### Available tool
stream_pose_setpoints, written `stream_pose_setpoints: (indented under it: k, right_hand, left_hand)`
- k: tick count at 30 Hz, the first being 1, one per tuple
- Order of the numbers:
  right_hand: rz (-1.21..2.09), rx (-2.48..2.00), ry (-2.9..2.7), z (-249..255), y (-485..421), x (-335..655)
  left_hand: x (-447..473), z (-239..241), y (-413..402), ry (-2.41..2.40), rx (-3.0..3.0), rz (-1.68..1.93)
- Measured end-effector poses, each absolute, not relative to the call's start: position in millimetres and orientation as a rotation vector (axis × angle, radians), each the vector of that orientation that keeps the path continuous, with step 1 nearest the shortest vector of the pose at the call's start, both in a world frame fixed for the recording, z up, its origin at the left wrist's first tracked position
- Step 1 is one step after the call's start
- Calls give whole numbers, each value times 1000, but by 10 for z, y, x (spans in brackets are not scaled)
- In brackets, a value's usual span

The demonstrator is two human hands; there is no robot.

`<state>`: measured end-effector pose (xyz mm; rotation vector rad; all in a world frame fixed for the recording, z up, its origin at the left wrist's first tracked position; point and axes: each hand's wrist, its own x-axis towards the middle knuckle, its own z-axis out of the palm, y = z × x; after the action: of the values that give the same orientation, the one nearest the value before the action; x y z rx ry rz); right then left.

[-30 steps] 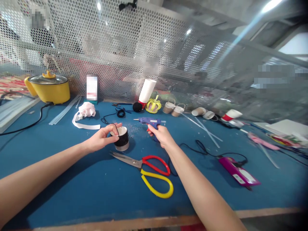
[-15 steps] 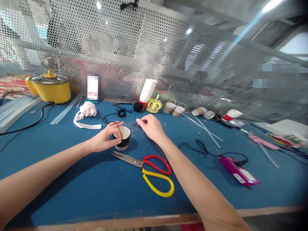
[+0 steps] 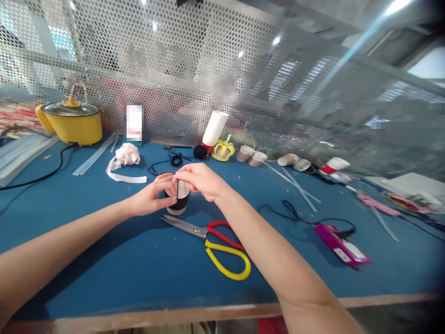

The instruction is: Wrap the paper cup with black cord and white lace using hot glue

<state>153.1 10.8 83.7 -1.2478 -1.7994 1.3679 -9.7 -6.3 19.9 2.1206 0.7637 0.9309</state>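
A small white paper cup (image 3: 182,191) with black cord wound around its side stands upright on the blue table. My left hand (image 3: 153,195) grips it from the left, thumb against the black band and fingers over the rim. Above the cup, my right hand (image 3: 200,181) pinches a strand of black cord (image 3: 178,189) that runs down to the wound band. Its fingertips nearly meet those of my left hand. Just in front lie large scissors (image 3: 198,230) with one red and one yellow handle, blades apart. Behind the cup is a loose coil of black cord (image 3: 176,160).
A yellow electric pot (image 3: 74,127) stands back left, near a crumpled white ribbon (image 3: 128,154). Along the mesh panel are stacked paper cups (image 3: 215,129), a yellow-ribbed basket (image 3: 223,149) and small cup baskets (image 3: 245,153). A purple packet (image 3: 342,245) with a black cable lies right.
My right hand has moved left from the table behind the cup to above its rim and now pinches the cord. My left hand stays at the cup.
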Motion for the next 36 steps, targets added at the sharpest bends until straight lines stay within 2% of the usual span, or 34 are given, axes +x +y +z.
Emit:
stream_pose_setpoints:
  k: [5,12,21,36]
  right_hand:
    - [1610,-1051,-1371,803,-1,1699]
    - [1495,-979,-1305,746,-133,1917]
    - [1448,-983,-1284,629,-241,2022]
    - [1558,-975,-1214,581,-296,2040]
  left_hand:
    - [-114,189,-48,718,1772,951]
    - [-93,227,-85,677,1355,890]
    - [-79,260,-120,622,1259,851]
    - [-103,280,-130,503,1224,779]
